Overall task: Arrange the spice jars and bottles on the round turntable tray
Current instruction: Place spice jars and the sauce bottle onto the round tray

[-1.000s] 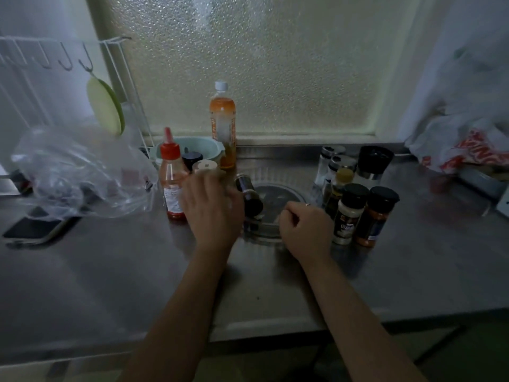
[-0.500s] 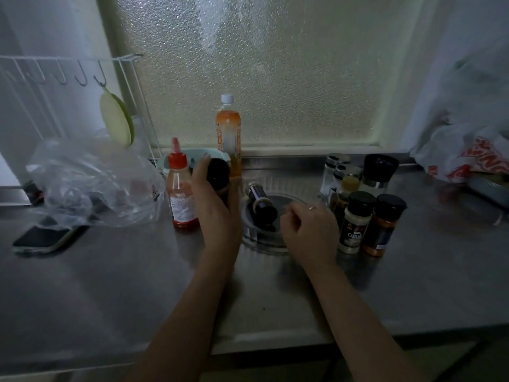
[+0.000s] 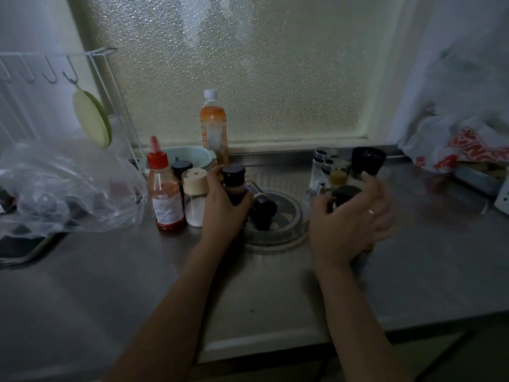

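Between the two hands, on the steel counter: one round clear turntable tray (image 3: 298, 216), bearing a single dark-capped glass jar (image 3: 260, 204) lying on its side. Left hand (image 3: 224, 205): wrapped around a dark bottle with black cap (image 3: 234, 183), which half a second earlier was higher and left of the tray and now stood at its left rim. Right hand (image 3: 352, 219): moved off the tray's front edge to the group at its right, fingers half-curled around a black-lidded spice jar (image 3: 347, 195); grip unconfirmed. Left of the left hand, untouched: red-capped sauce bottle (image 3: 165, 194), beige-lidded shaker (image 3: 195, 198). Judgement: loading barely begun, both hands bringing items.
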Available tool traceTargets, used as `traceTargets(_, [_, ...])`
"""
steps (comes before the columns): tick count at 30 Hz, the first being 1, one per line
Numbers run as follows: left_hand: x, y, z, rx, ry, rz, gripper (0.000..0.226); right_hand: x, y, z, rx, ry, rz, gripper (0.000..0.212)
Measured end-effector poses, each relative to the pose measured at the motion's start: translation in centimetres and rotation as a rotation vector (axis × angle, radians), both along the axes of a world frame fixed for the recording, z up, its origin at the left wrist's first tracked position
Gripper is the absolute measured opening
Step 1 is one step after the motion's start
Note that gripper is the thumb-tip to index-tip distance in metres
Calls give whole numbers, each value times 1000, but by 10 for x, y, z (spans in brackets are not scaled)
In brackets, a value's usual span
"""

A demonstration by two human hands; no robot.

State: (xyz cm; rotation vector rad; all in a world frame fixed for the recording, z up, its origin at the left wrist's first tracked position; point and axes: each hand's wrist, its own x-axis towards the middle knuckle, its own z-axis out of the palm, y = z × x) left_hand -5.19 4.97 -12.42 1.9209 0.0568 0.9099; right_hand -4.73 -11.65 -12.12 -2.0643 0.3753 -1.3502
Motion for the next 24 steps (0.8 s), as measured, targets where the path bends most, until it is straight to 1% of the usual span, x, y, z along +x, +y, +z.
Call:
traceTargets(3, [-9, 1, 0, 86, -62, 60, 47, 6, -6, -3, 26, 124, -33, 69])
traceTargets(5, [-17, 5, 1, 223, -172, 200, 38, 8, -10, -5, 98, 140, 37, 78])
traceTargets(6, [-19, 8, 1, 277, -219, 313, 37, 8, -11, -6, 123, 134, 76, 80])
traceTargets(8, [-21, 14, 1, 287, -236, 544, 38, 9, -11, -7, 153, 113, 120, 80])
traceTargets(10, [-20, 16, 0, 255, -160, 662, 47, 8, -9, -5, 184, 98, 134, 79])
traceTargets(12, [-18, 16, -5, 232, -75, 637, 58, 5, -8, 0, 209, 2, 143, 71])
traceTargets(13, [-18, 16, -6, 209, -49, 601, 62, 3, -9, 3, 210, -105, 170, 65])
traceTargets(15, [-19, 17, -6, 161, -20, 591, 64, -2, -10, 7, 177, -360, 294, 55])
traceTargets(16, [-20, 17, -5, 143, -14, 619, 62, -5, -8, 8, 149, -451, 374, 52])
traceTargets(17, [-21, 17, -3, 126, -22, 644, 62, -8, -5, 8, 111, -503, 451, 51])
traceTargets(18, [-21, 18, -2, 111, -42, 648, 64, -10, 0, 10, 61, -520, 525, 50])
traceTargets(20, [-18, 19, -4, 111, -44, 598, 71, -11, 13, 11, -23, -473, 661, 48])
traceTargets(22, [-14, 22, -8, 146, 21, 570, 75, -7, 24, 9, -15, -353, 769, 46])
traceTargets(24, [-11, 25, -10, 128, 107, 572, 74, 0, 31, 7, 43, -202, 840, 47])
